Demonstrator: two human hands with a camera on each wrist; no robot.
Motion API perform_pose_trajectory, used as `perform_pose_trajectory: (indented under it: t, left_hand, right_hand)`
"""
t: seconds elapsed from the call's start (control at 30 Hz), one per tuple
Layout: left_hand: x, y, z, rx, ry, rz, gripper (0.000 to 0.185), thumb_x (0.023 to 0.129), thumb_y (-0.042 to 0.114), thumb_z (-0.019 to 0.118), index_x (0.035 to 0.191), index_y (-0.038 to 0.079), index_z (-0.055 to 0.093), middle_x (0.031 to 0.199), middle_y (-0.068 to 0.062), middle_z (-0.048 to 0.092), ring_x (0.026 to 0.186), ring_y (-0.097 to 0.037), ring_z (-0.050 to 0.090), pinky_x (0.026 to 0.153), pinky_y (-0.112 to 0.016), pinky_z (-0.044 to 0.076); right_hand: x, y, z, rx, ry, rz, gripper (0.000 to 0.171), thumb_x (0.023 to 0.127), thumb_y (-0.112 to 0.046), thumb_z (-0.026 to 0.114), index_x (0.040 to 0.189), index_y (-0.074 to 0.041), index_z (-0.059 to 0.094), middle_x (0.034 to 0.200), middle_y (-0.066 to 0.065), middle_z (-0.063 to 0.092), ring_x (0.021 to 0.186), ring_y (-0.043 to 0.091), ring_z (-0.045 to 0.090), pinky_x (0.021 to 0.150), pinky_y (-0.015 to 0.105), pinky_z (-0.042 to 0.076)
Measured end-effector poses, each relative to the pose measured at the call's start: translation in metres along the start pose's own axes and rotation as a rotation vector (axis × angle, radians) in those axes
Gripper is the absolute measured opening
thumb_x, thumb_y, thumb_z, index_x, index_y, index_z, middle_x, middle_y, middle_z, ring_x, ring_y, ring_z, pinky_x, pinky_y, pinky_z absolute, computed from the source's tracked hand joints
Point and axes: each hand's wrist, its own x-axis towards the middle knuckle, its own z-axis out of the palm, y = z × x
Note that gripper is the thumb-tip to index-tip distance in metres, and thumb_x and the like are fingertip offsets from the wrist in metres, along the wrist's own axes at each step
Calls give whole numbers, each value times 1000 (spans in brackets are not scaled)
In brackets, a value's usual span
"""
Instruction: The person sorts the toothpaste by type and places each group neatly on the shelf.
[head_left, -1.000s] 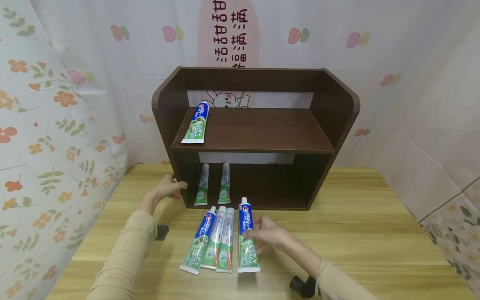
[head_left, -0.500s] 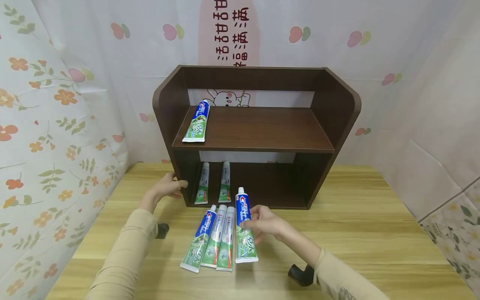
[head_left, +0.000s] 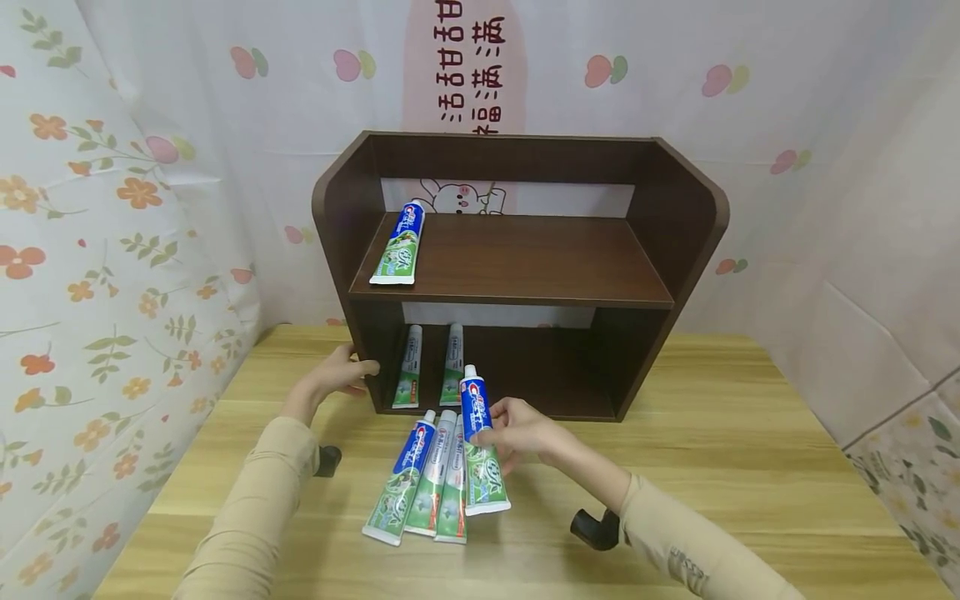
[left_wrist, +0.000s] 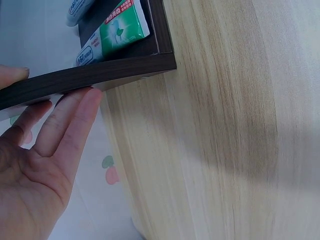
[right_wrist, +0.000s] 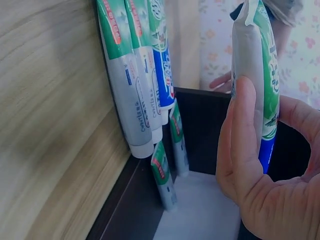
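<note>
We are pinching the blue toothpaste tube [head_left: 476, 439] in our right hand [head_left: 521, 432], bracing the shelf [head_left: 339, 250] with straight left-hand fingers [head_left: 352, 372], and aiming it level beside the tube on the upper board [head_left: 398, 243].

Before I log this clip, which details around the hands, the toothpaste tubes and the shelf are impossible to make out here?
- Small print on the held toothpaste tube: too small in the head view, edge-on in the right wrist view.
- Right hand fingertips: hidden behind the tube in the head view.
- Left hand thumb: mostly behind the shelf side panel in the left wrist view.
- Lower shelf tubes: labels in shadow, too small.
</note>
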Motion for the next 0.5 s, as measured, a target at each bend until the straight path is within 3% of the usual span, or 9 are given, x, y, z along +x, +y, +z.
perform_pose_trajectory:
  t: [0.5]
  left_hand:
    - [0, 0, 1, 6, 8, 13, 70, 89, 21, 45, 139, -13, 11, 136, -36, 33, 117, -45, 47, 88, -41, 53]
  right_hand:
    - [1, -7, -4, -21, -4, -8, 52, 79, -15, 68, 118, 6, 42, 88, 13, 55, 62, 16, 58, 50, 30, 56]
